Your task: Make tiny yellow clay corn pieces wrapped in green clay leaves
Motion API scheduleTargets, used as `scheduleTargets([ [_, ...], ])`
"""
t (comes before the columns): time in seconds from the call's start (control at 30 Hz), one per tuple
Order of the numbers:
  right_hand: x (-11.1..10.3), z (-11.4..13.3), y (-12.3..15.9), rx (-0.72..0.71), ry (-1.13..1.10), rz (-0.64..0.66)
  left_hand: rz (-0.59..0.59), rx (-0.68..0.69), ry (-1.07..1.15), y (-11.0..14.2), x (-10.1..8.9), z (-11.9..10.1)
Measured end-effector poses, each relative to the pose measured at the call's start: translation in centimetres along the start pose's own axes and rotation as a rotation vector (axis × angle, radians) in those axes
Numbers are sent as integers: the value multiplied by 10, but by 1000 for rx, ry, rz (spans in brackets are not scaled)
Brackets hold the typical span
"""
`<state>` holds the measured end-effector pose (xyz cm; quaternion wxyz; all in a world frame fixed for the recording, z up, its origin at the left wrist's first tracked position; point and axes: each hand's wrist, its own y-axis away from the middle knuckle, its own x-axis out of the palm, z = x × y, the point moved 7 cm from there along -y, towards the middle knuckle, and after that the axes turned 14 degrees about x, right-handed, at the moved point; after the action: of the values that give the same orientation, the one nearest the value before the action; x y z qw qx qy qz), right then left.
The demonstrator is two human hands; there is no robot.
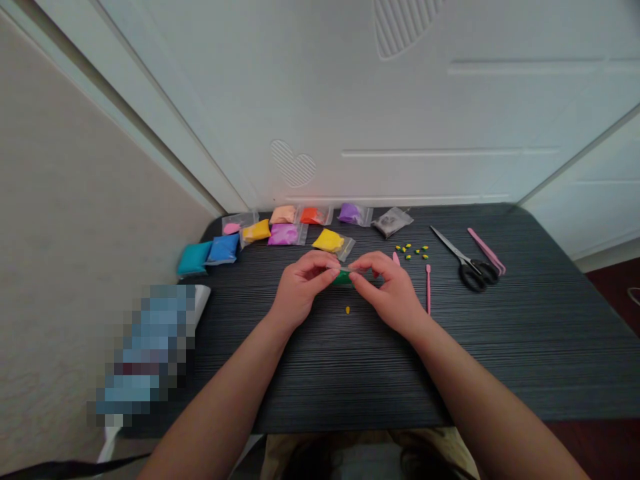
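Between my two hands, over the middle of the dark table (380, 373), is a small clear bag of green clay (343, 277). My left hand (306, 283) pinches its upper edge from the left. On the other side, the fingers of my right hand (387, 287) pinch the same edge. A tiny yellow piece of clay (348, 310) lies on the table just below the bag. Part of a pink tool (396, 259) shows behind my right hand, the rest hidden. Several small yellow-and-green clay pieces (407, 257) are scattered beyond that hand.
Clay bags line the back, among them purple (350, 213), yellow (329, 240), grey (393, 221) and blue (223, 249). A pink stick tool (429, 288), scissors (470, 263) and pink tweezers (486, 251) lie right. A blurred-out object (150, 347) is at left; a white panel (320, 100) stands behind.
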<state>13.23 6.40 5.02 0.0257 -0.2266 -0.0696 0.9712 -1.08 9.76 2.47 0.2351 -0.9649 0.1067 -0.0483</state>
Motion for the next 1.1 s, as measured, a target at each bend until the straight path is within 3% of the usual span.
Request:
scheduleTargets([
  [0.23,1,6,1,-80,77,-22,125,119,-266,-1,5,-12],
  [0.5,5,6,4,-147,105,-40,165,220,-446,-2,5,-20],
  [0.8,-1,-1,-1,-60,68,-44,134,208,-436,-2,3,-19],
  [1.1,2,2,1,-98,73,-28,167,267,-466,-2,7,-21],
])
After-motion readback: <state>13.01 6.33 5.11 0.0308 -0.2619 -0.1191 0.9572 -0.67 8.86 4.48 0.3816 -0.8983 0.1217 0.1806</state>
